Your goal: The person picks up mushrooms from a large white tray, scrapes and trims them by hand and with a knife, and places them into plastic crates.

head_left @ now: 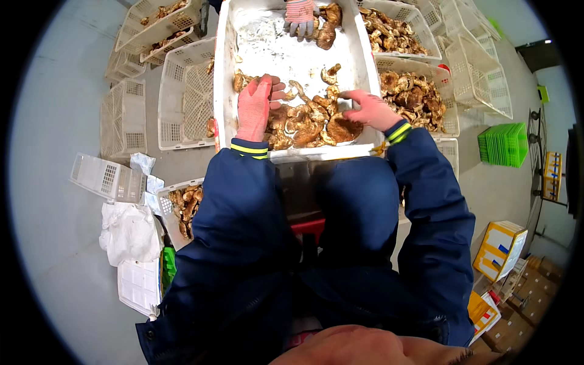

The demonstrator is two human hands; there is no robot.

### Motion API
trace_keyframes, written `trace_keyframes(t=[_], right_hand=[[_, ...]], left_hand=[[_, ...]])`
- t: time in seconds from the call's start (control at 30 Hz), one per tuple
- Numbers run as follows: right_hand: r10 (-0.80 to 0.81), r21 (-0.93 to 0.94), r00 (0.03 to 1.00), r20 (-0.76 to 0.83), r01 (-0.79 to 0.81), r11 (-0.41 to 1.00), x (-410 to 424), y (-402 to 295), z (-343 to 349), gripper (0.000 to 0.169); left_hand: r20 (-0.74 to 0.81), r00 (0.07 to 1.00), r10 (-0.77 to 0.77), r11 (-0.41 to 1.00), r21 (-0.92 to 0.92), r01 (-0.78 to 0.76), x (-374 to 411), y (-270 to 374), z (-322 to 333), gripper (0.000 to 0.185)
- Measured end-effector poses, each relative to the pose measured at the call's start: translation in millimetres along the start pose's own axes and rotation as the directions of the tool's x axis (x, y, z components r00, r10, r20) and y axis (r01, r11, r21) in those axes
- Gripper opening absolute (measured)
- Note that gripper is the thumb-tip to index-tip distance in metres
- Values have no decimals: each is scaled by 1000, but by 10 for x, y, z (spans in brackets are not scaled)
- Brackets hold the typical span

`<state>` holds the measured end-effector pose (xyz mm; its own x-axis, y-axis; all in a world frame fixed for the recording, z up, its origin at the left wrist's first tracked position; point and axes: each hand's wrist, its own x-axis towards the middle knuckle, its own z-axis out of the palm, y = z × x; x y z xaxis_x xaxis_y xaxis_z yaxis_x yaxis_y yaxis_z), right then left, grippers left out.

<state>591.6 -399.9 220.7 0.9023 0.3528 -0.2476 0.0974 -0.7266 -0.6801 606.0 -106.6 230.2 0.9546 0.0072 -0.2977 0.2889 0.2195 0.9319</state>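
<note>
A white foam box [365, 68] stands before me with brown mushrooms [308, 125] heaped at its near end. My left hand [257, 107], in a pink glove, hovers over the heap's left side with fingers apart and nothing visible in them. One mushroom [242, 81] lies just behind that hand, partly covered by it. Over the heap's right side, my gloved right hand [372, 109] has its index finger stretched out and the others curled above a broad-capped mushroom [342, 128]; whether it grips anything is hidden. A small mushroom [330, 74] lies apart, farther in.
Another person's gloved hand [299, 19] is at larger mushrooms [329, 32] in the box's far end. Crates of mushrooms [413, 98] flank the right side; a plastic crate [182, 98] stands at left. Green baskets [503, 145] are stacked on the floor, farther right.
</note>
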Motion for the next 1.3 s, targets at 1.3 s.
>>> trace_keyframes(t=[1.3], right_hand=[[-4,-721,989,150,112,684,1152,113,806,28]], left_hand=[[89,992,-93,992,-73,100,49,-124,52,25]])
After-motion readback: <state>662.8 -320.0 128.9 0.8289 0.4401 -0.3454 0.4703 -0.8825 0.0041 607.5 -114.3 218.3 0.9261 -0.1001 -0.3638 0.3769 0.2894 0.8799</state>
